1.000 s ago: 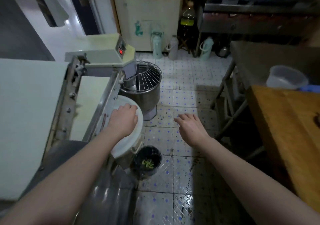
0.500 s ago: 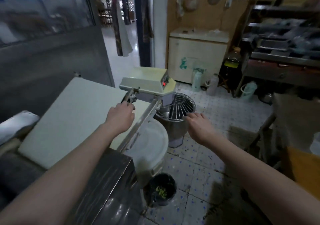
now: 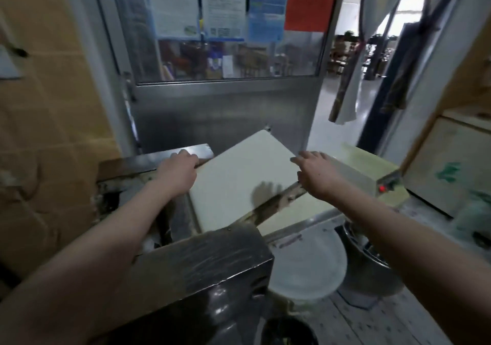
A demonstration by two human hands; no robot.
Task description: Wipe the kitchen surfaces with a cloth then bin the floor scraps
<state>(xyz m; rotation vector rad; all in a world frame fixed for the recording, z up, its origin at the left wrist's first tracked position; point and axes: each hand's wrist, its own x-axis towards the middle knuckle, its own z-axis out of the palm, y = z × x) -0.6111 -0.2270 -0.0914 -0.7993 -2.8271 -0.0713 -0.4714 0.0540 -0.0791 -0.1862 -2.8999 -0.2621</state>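
Note:
No cloth shows in this view. My left hand (image 3: 177, 172) is curled into a loose fist at the left edge of the cream-white flat bed (image 3: 239, 174) of a dough machine, with its knuckles near a steel ledge (image 3: 164, 158). Nothing shows in that fist. Over the bed's right edge is my right hand (image 3: 316, 175), fingers spread and holding nothing; its shadow falls on the bed. A small dark bin (image 3: 289, 331) stands on the tiled floor at the bottom edge. I cannot make out any scraps on the floor.
A dark steel housing (image 3: 202, 270) lies in front of me. A white round lid (image 3: 308, 267) and a steel mixer bowl (image 3: 369, 267) are at lower right. A steel and glass partition (image 3: 223, 105) rises behind the machine, with a doorway (image 3: 345, 100) to its right.
My view has swung up and left, from the floor to the machine bed. My left hand moved from the white lid to the bed's left edge, and my right hand rose to its right edge.

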